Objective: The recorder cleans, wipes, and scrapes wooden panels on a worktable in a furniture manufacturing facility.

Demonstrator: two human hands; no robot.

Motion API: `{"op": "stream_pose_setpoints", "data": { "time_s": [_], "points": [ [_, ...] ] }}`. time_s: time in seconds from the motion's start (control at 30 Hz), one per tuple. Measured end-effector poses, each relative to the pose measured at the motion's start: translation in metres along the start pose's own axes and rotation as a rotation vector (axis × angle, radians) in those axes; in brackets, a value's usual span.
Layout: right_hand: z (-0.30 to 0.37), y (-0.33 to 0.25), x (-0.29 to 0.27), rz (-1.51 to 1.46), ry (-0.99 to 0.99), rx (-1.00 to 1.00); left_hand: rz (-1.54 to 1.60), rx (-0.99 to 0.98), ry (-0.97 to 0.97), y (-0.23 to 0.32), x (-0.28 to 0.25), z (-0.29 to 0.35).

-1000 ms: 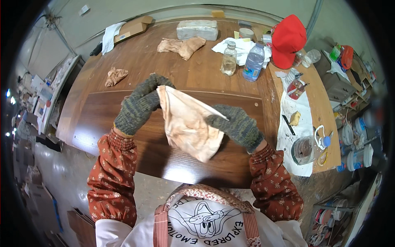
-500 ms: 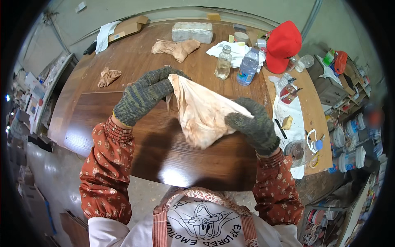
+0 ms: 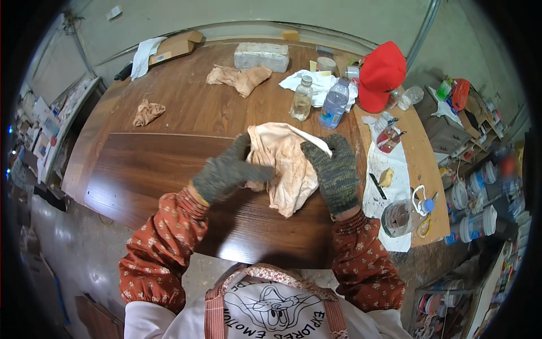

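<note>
A stained, pale peach cloth point(image 3: 287, 164) hangs folded and crumpled above the dark wooden board point(image 3: 141, 164) in front of me. My left hand point(image 3: 228, 171), in a grey-green knitted glove, grips its left side, with one finger lying across the front and the others partly behind. At the cloth's upper right edge, my right hand point(image 3: 336, 172), gloved alike, has thumb and fingers closed on the fabric. The cloth's lower end droops between the hands. Some fingertips are hidden by the fabric.
Two crumpled cloths, a small one point(image 3: 149, 112) and a larger one point(image 3: 240, 79), lie farther back. A wrapped block point(image 3: 261, 57), a clear bottle point(image 3: 302, 99), a bluish bottle point(image 3: 335, 104) and a red cap point(image 3: 383, 76) stand beyond. A jug point(image 3: 398, 219) sits at right on white cloth.
My hands have come closer together and the stretched cloth has slackened and bunched between them. The left hand has moved right and nearer to me, its finger now across the cloth's front.
</note>
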State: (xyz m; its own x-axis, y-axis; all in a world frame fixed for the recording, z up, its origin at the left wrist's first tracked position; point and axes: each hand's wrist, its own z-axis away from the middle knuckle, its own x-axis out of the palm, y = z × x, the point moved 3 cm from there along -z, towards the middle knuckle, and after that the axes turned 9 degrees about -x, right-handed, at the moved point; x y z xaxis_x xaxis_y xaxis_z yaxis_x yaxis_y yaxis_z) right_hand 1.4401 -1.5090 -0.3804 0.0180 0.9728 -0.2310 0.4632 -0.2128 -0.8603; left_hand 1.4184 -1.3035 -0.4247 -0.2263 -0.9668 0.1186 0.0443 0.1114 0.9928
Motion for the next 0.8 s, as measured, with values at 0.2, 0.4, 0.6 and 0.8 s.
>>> {"op": "stream_pose_setpoints", "data": {
  "time_s": [0.2, 0.4, 0.6, 0.8],
  "points": [
    [0.025, 0.026, -0.020, 0.212, -0.184, -0.551, -0.588, 0.023, 0.261, 0.012, -0.005, -0.015],
    [0.082, 0.003, -0.033, 0.698, -0.511, -0.955, -0.793, 0.516, 0.335, 0.049, -0.017, -0.005],
    [0.057, -0.027, -0.049, 0.230, -0.290, -0.538, -0.880, 0.518, 0.226, 0.071, 0.016, 0.014],
    [0.041, 0.030, 0.001, -0.276, -0.288, -0.027, -0.699, 0.371, -0.020, 0.050, 0.044, 0.003]
  ]
}}
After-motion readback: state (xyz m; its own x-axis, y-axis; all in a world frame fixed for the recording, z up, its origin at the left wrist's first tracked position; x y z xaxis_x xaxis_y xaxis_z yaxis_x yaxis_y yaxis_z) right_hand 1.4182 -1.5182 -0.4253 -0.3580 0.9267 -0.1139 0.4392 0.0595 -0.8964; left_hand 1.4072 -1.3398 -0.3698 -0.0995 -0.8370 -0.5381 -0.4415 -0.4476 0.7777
